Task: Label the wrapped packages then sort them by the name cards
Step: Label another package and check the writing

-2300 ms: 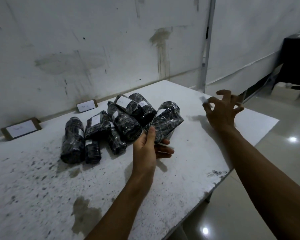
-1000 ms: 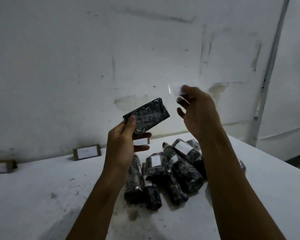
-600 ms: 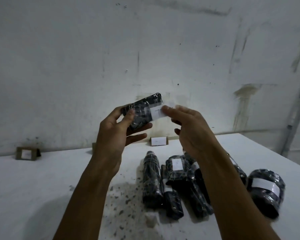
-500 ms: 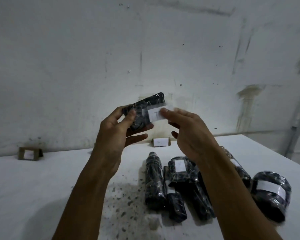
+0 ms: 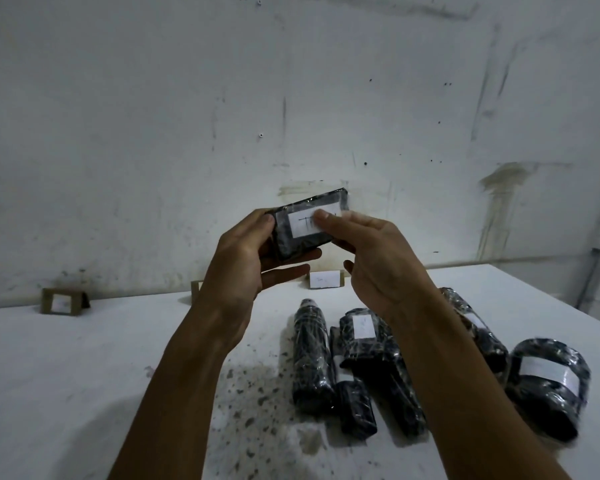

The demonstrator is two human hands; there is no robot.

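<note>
Now the left hand grips the package aloft above the table's far edge, long axis running left-right; the right hand's fingertips press its label flat.

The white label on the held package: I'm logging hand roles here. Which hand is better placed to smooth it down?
The right hand, I'd judge. Its fingertips already lie on the white label, while the left hand grips the black wrapped package at its left end, steadying it.
</note>
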